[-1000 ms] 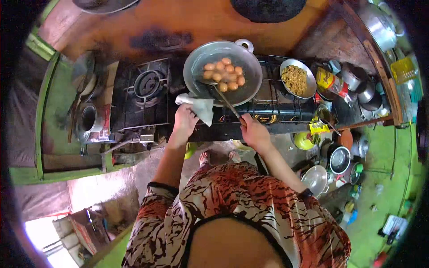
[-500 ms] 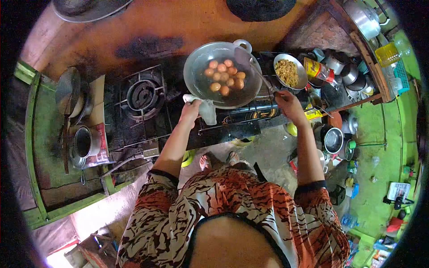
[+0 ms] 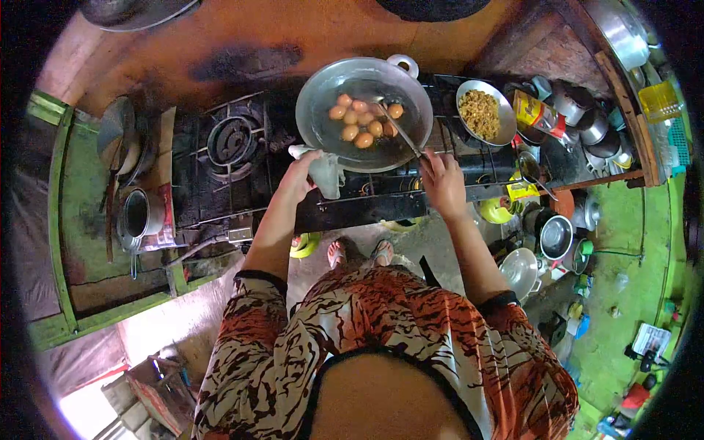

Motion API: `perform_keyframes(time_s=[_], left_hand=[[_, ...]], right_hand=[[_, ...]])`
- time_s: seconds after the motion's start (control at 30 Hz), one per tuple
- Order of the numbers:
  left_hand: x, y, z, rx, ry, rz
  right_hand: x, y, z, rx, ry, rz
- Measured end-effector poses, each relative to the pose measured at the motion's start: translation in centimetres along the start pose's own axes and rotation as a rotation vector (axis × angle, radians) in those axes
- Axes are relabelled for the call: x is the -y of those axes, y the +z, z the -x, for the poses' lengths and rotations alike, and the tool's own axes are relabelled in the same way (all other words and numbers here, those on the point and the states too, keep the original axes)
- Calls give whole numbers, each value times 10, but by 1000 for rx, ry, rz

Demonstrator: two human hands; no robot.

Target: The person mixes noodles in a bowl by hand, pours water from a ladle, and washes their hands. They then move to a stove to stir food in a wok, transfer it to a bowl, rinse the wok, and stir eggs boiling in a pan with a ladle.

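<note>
A wide metal wok [image 3: 319, 143] rests on the stove, with several round, brown, egg-like pieces [image 3: 364, 139] in shiny liquid at its bottom. At the wok's near left edge, my left hand [image 3: 299, 177] is closed on a pale cloth [image 3: 327, 176]; whatever handle lies beneath is covered. My right hand [image 3: 444, 183] grips the handle of a metal spatula [image 3: 402, 134], which slants down into the wok. The blade reaches in among the brown pieces, partly hidden by them and the liquid.
A bowl of browned, crumbly food [image 3: 506, 132] stands right of the wok, near a yellow-and-red packet [image 3: 539, 114]. Left is a bare gas burner [image 3: 233, 143]; farther left stands a small pot [image 3: 139, 213]. Stacked pots [image 3: 572, 106] crowd the right side.
My right hand has moved left and toward me, bringing the spatula from the wok's far right rim down among the brown pieces, which have shifted. My left hand keeps its hold on the cloth.
</note>
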State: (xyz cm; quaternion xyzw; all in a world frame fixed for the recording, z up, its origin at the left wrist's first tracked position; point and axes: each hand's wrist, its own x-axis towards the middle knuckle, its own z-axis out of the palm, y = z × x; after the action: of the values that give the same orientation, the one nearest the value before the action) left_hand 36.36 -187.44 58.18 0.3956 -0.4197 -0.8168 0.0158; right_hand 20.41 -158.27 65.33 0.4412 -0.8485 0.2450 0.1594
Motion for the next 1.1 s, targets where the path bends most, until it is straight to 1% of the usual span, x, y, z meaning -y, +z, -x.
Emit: perform_keyframes(time_s=[0.03,0.07,0.13,0.2,0.23,0.27,0.33,0.37,0.4,0.47,0.5,0.6,0.67,0.73,0.77,0.8,0.87,0.9,0.93,1.0,1.03,1.07,1.1], left_hand=[[-1,1,1,28,3,12],[-1,0,1,18,4,14],[1,-3,-2,59,0,66],[3,-5,-5,42,-25,63],[2,-5,-5,13,-13,29],[1,-5,-5,-14,-1,-7],[0,-5,-3,-36,-4,-45],[0,-3,-1,-37,-8,-26],[-2,-2,0,-36,-9,-8],[-6,-1,3,2,-20,-20],[-8,-2,4,34,-38,-28],[-17,-3,4,98,-100,-67],[-20,-3,7,170,-100,-32],[-23,-8,4,221,-143,22],[-25,-9,2,250,-146,48],[-26,-10,0,280,-160,19],[-26,-12,-7,283,-183,93],[-25,-15,-14,245,-188,77],[-23,-19,-18,281,-216,49],[-19,-17,-18,234,-91,-45],[-14,-20,-23,250,-67,-24],[-9,-23,-28,266,-42,-7],[-5,-23,-28,249,-6,46]], right_hand=[[8,-4,0,-33,-5,-94],[18,-8,7,-17,-54,-89],[23,9,37,171,-149,-185],[24,36,65,666,-60,-96],[17,59,82,815,-89,-63],[13,81,97,820,-82,-73],[14,117,113,702,86,-93],[21,125,110,748,125,19],[26,131,106,738,130,19],[37,144,101,579,140,179],[42,150,100,538,135,257],[47,165,97,437,163,245],[51,174,102,405,206,253],[53,189,106,487,260,368],[56,190,102,539,348,289],[57,200,106,525,390,298],[59,217,113,461,814,-101],[67,206,101,469,944,-243],[71,204,101,444,991,-230],[74,192,107,314,1100,-366],[74,179,113,388,1147,-388],[74,169,129,358,1193,-377],[70,161,151,443,1121,-381]])
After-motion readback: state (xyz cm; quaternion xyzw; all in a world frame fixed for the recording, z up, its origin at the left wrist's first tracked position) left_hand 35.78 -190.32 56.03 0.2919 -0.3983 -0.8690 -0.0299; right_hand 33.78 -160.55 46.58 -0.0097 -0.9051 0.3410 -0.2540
